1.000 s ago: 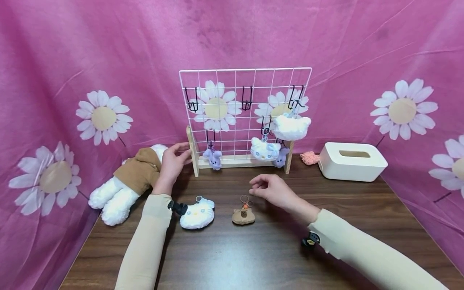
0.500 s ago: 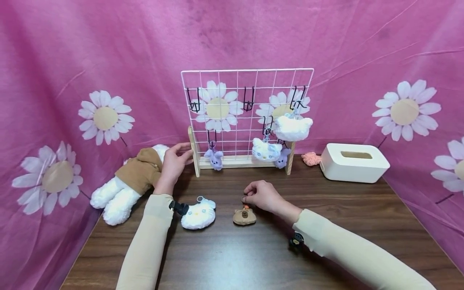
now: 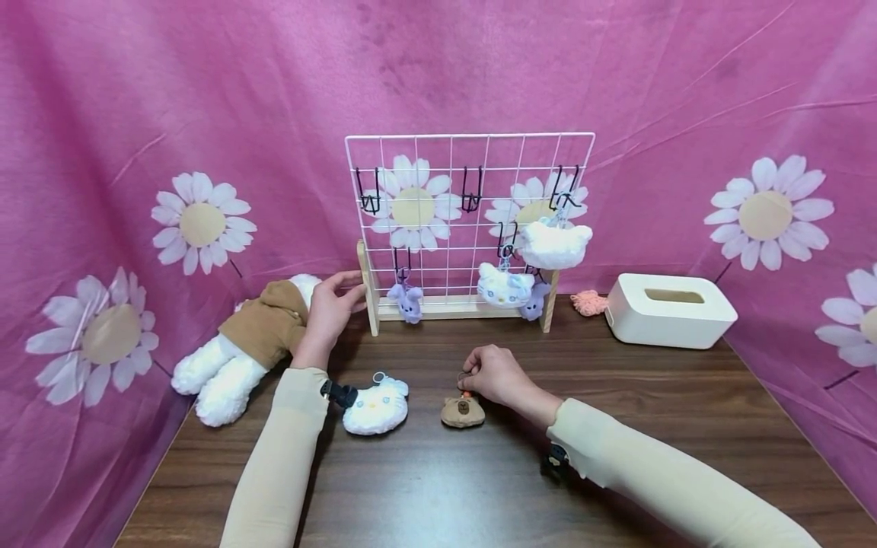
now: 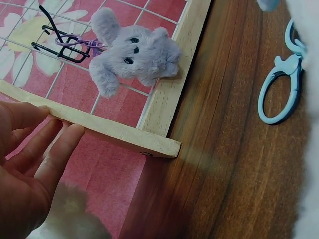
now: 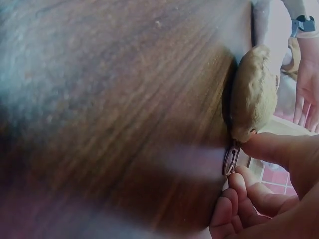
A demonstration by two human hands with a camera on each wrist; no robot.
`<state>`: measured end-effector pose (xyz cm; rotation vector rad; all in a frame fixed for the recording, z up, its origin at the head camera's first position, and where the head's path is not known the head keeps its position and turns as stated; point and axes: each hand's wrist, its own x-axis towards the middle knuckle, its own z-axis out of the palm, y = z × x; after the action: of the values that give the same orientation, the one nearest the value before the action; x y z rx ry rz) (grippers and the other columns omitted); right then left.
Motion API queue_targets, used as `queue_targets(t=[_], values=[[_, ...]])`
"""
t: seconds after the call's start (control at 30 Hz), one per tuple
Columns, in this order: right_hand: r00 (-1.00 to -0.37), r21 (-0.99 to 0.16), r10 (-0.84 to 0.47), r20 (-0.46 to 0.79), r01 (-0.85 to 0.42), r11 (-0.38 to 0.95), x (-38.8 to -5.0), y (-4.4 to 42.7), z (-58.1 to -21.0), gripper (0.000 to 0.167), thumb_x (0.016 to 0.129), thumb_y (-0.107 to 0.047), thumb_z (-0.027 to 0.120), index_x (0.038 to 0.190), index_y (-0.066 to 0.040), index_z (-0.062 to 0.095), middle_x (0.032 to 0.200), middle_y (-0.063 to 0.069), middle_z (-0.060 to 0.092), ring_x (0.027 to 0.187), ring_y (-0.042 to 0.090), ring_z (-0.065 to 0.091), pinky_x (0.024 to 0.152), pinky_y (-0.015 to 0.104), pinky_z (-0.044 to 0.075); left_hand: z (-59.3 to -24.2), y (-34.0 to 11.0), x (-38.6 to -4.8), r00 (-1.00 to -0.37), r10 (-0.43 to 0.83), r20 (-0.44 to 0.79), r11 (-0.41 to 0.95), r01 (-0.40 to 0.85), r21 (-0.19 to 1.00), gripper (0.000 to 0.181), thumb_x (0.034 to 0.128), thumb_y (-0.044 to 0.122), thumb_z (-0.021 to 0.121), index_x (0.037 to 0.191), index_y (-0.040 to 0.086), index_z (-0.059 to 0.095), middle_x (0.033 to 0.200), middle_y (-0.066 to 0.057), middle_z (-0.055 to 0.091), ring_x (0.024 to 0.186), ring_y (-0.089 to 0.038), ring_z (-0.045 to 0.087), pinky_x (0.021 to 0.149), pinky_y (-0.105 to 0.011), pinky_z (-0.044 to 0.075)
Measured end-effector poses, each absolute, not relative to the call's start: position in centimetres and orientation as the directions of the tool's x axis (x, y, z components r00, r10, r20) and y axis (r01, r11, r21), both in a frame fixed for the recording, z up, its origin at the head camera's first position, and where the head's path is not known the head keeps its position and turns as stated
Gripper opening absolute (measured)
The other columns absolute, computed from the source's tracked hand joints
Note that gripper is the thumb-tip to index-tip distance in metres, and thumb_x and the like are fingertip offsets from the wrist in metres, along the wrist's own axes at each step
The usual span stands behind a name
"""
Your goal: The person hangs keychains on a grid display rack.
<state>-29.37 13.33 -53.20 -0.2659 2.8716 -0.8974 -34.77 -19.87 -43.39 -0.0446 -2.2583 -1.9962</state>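
My left hand [image 3: 330, 310] rests its fingertips on the left wooden post [image 3: 370, 293] of the white wire rack; in the left wrist view its extended fingers [image 4: 60, 154] touch the post edge [image 4: 109, 125]. On the table, the brown plush keychain [image 3: 463, 412] lies with its ring at my right hand [image 3: 502, 377], whose thumb and fingers pinch about that ring. The right wrist view has the brown plush [image 5: 253, 94] beside the thumb and the metal ring [image 5: 231, 160] between thumb and fingers. A white plush keychain [image 3: 375, 407] lies near my left wrist.
Lilac plushes [image 3: 409, 304] and white cat plushes [image 3: 505, 287] hang from the rack's black hooks; other hooks [image 3: 471, 190] bear nothing. A white-and-brown doll [image 3: 263, 323] lies at left. Right of the rack are a pink crocheted item [image 3: 589, 303] and a white tissue box [image 3: 671, 320].
My right hand has moved left and down to the brown keychain's ring and its fingers have closed there. My left hand stays at the post.
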Motion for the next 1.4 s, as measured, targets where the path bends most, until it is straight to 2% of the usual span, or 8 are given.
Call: queue_targets(t=[0.3, 0.57, 0.77, 0.83, 1.07, 1.3, 1.4], values=[[-0.976, -0.555, -0.207, -0.073, -0.133, 0.821, -29.5, 13.3, -52.9, 0.024, 0.081, -0.031, 0.1, 0.088, -0.024, 0.078, 0.075, -0.015, 0.07, 0.074, 0.006, 0.065, 0.075, 0.025, 0.059, -43.5, -19.9, -34.8, -0.99, -0.063, 0.123, 0.124, 0.115, 0.986, 0.039, 0.1116, 0.002, 0.066, 0.149, -0.008, 0.064, 0.15, -0.033, 0.066, 0.12, -0.025, 0.073, 0.093, -0.021, 0.072], [-0.965, -0.53, -0.252, -0.08, -0.173, 0.83, -30.1, 13.1, -52.4, 0.023, 0.08, -0.032, 0.1, 0.081, -0.029, 0.076, 0.07, -0.019, 0.071, 0.074, 0.005, 0.067, 0.078, 0.028, 0.061, -43.4, -20.0, -34.8, -0.988, -0.062, 0.14, 0.124, 0.131, 0.984, 0.039, 0.1112, 0.002, 0.066, 0.149, -0.009, 0.065, 0.148, -0.034, 0.066, 0.113, -0.019, 0.075, 0.095, -0.024, 0.072], [-0.964, -0.567, -0.256, -0.071, -0.173, 0.806, -30.2, 13.3, -52.6, 0.03, 0.08, -0.024, 0.1, 0.088, -0.025, 0.07, 0.075, -0.015, 0.071, 0.073, 0.006, 0.067, 0.074, 0.026, 0.06, -43.4, -20.0, -34.9, -0.989, -0.062, 0.134, 0.124, 0.126, 0.984, 0.039, 0.1113, 0.002, 0.066, 0.149, -0.008, 0.065, 0.148, -0.033, 0.067, 0.114, -0.02, 0.075, 0.095, -0.024, 0.072], [-0.963, -0.584, -0.261, -0.065, -0.175, 0.793, -30.2, 13.4, -52.7, 0.027, 0.081, -0.022, 0.099, 0.089, -0.024, 0.073, 0.074, -0.015, 0.072, 0.071, 0.005, 0.068, 0.073, 0.026, 0.061, -43.3, -19.9, -34.8, -0.989, -0.061, 0.131, 0.128, 0.123, 0.984, 0.039, 0.1113, 0.003, 0.067, 0.149, -0.007, 0.065, 0.148, -0.033, 0.067, 0.113, -0.02, 0.076, 0.095, -0.025, 0.072], [-0.96, -0.588, -0.276, -0.051, -0.195, 0.785, -29.7, 13.8, -52.4, 0.017, 0.086, -0.028, 0.093, 0.077, -0.034, 0.079, 0.068, -0.02, 0.073, 0.074, 0.003, 0.067, 0.077, 0.023, 0.06, -43.2, -19.8, -34.7, -0.99, -0.061, 0.123, 0.132, 0.115, 0.985, 0.04, 0.1109, 0.002, 0.067, 0.149, -0.008, 0.065, 0.149, -0.033, 0.066, 0.111, -0.019, 0.076, 0.095, -0.024, 0.072], [-0.937, -0.659, -0.35, 0.009, -0.269, 0.702, -28.7, 14.9, -51.2, 0.009, 0.095, -0.026, 0.086, 0.086, -0.028, 0.084, 0.075, -0.013, 0.077, 0.069, 0.007, 0.066, 0.06, 0.024, 0.056, -43.4, -19.8, -34.8, -0.99, -0.062, 0.125, 0.134, 0.115, 0.984, 0.039, 0.111, 0.003, 0.067, 0.149, -0.007, 0.065, 0.149, -0.033, 0.067, 0.114, -0.021, 0.075, 0.093, -0.022, 0.072], [-0.943, -0.676, -0.331, -0.018, -0.233, 0.699, -27.2, 14.6, -48.3, 0.009, 0.097, -0.018, 0.083, 0.089, -0.023, 0.085, 0.079, -0.009, 0.078, 0.069, 0.009, 0.066, 0.063, 0.026, 0.059, -43.4, -19.9, -34.8, -0.99, -0.063, 0.127, 0.135, 0.118, 0.984, 0.039, 0.1112, 0.003, 0.067, 0.149, -0.007, 0.065, 0.149, -0.032, 0.067, 0.119, -0.027, 0.075, 0.093, -0.022, 0.072]])
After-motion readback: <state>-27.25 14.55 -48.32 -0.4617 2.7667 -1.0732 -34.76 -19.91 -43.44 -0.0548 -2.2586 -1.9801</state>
